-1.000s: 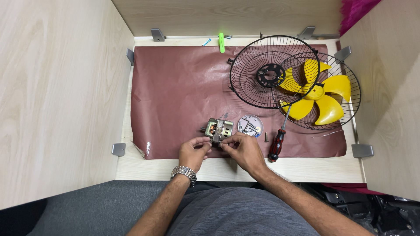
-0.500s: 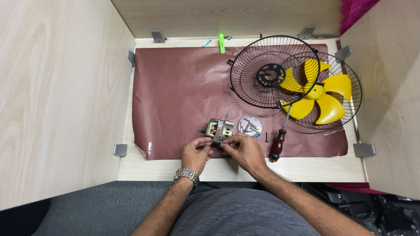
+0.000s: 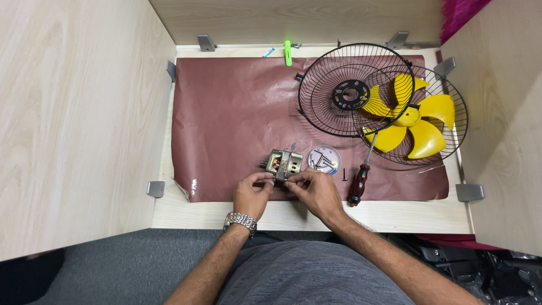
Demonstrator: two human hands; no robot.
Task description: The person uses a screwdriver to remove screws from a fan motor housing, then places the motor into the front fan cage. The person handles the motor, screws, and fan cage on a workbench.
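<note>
A small metal fan motor [image 3: 284,163] with copper windings lies on the brown mat [image 3: 237,107] near the front edge. My left hand [image 3: 252,194], with a metal watch on its wrist, pinches the motor's near side with its fingertips. My right hand [image 3: 316,192] grips the motor's near right corner with thumb and forefinger. Both hands meet at the motor's lower edge.
A small round dish of screws [image 3: 324,160] sits right of the motor, with a loose screw [image 3: 344,174] and a red-and-black screwdriver [image 3: 359,182] beside it. Two black wire fan guards [image 3: 350,90] and a yellow fan blade [image 3: 415,121] lie at the back right. Wooden walls enclose both sides.
The hands stay on the motor; the fingers have shifted only slightly along its near edge. Nothing else has moved.
</note>
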